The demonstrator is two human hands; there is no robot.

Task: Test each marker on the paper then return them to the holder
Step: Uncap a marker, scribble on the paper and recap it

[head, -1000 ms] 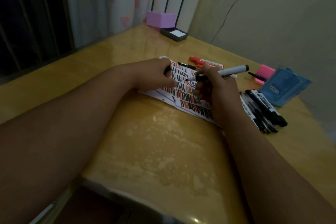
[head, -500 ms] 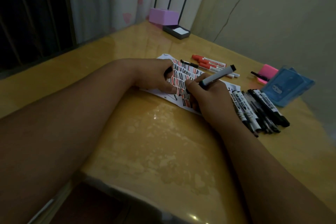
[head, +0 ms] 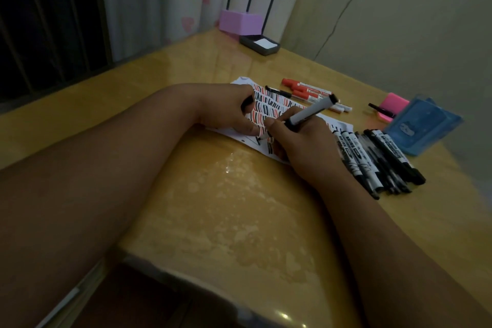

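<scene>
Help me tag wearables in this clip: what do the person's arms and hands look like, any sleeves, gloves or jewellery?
Both forearms are bare to the frame's edge, no sleeves. The left hand and right hand wear no gloves; no watch, bracelet or ring shows, though the light is dim.

Yellow-tan glossy table, worn patches on surface, corner nearest camera. Paper with red and black strokes lies mid-table. Red markers just beyond paper. Heap of black markers right of paper. Blue case near right edge, pink pad touching it. Far corner: purple box, dark tray just beside it.
</scene>
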